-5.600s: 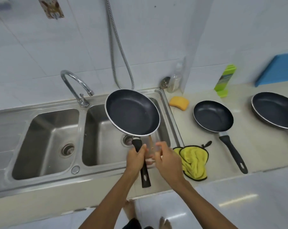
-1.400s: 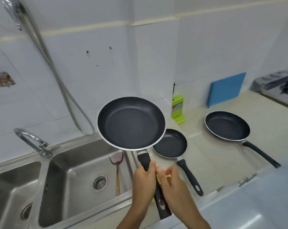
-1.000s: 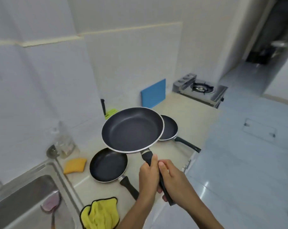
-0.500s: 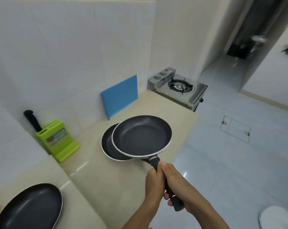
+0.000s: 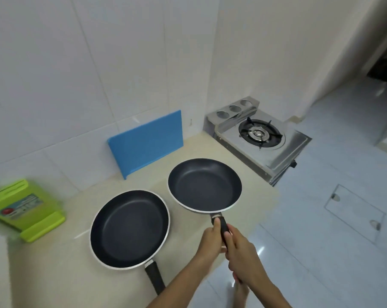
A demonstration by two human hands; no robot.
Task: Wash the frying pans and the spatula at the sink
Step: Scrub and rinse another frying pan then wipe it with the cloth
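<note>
Both hands, the left hand (image 5: 209, 238) and right hand (image 5: 243, 258), grip the round black frying pan (image 5: 204, 185) above the beige counter's (image 5: 250, 203) front right corner. Set too near the edge, it might fall.

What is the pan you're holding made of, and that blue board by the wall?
The held pan looks like metal with a matte dark nonstick coating; its bare rim shows pale and shiny. Its black handle seems plastic. The blue board is probably plastic: smooth, evenly coloured, with a moulded lip.
</note>
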